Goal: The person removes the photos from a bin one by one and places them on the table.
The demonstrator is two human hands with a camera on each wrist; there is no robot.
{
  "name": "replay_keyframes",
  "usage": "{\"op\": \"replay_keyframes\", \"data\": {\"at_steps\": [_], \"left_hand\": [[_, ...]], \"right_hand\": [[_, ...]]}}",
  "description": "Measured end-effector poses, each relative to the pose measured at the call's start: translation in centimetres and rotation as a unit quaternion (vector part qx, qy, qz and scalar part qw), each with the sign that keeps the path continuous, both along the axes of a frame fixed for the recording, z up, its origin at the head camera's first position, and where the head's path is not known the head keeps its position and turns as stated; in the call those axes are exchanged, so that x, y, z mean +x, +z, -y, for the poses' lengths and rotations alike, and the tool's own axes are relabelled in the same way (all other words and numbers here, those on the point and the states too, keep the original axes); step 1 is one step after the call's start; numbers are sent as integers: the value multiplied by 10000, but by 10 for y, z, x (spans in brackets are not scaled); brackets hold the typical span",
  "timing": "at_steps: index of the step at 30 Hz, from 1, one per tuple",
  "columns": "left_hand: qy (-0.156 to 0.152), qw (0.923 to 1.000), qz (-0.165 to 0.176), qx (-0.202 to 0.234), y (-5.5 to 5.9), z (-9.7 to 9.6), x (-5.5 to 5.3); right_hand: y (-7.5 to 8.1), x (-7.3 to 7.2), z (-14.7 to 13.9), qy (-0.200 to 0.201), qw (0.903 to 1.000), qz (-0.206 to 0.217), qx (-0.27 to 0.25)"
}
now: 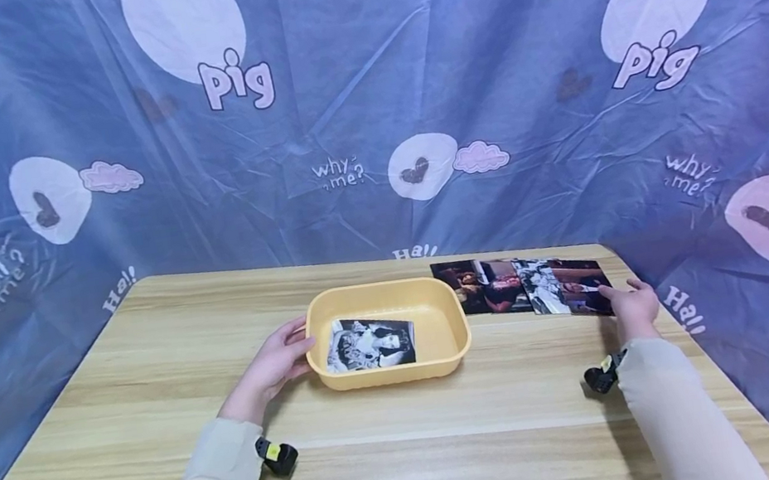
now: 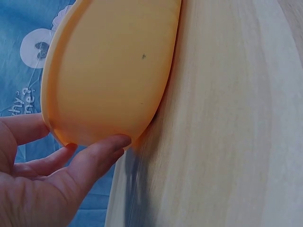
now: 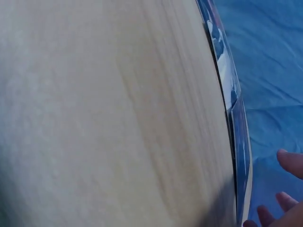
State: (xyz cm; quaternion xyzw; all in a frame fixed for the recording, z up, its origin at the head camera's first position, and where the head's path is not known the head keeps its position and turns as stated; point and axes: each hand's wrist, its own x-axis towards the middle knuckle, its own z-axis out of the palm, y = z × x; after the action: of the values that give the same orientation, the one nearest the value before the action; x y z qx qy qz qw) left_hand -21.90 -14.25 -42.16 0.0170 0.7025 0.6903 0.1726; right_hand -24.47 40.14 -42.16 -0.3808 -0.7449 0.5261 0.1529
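A yellow plastic bin point(image 1: 443, 302) stands on the wooden table, a black-and-white photo point(image 1: 371, 343) lying flat inside it. My left hand point(image 1: 284, 357) holds the bin's left end. In the left wrist view, the thumb point(image 2: 106, 151) lies against the outer wall while other fingers reach the rim. Right of the bin, several overlapping photos point(image 1: 544, 286) lie in a slanting row. At the row's right end is my right hand point(image 1: 634, 307), its fingertips close over the last dark photo point(image 1: 583, 284). The right wrist view shows those fingers point(image 3: 289, 163) spread, nothing between them.
The light wooden table point(image 1: 419, 461) extends in front of the bin and to its left. A blue printed cloth point(image 1: 361, 92) hangs behind the table and along its sides. Small black wrist cameras sit on both sleeves.
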Motion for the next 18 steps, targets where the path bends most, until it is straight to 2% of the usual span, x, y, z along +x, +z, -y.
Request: {"op": "replay_keyframes", "data": {"at_steps": [4, 8, 9, 13, 16, 18], "left_hand": [[-22, 10000, 4, -26, 1, 0, 0], [-22, 10000, -5, -69, 1, 0, 1], [-30, 10000, -14, -78, 1, 0, 1], [-18, 9999, -9, -102, 1, 0, 1], [-18, 10000, -9, -80, 0, 0, 0], [-26, 10000, -20, -50, 0, 0, 0]], "right_hand": [[3, -2, -1, 94, 9999, -102, -4], [14, -6, 9, 380, 9988, -286, -77], [18, -7, 13, 477, 9983, -321, -70], [34, -13, 41, 959, 9922, -552, -577], [43, -17, 67, 1271, 9863, -755, -734], [47, -20, 85, 1481, 9826, -930, -619]]}}
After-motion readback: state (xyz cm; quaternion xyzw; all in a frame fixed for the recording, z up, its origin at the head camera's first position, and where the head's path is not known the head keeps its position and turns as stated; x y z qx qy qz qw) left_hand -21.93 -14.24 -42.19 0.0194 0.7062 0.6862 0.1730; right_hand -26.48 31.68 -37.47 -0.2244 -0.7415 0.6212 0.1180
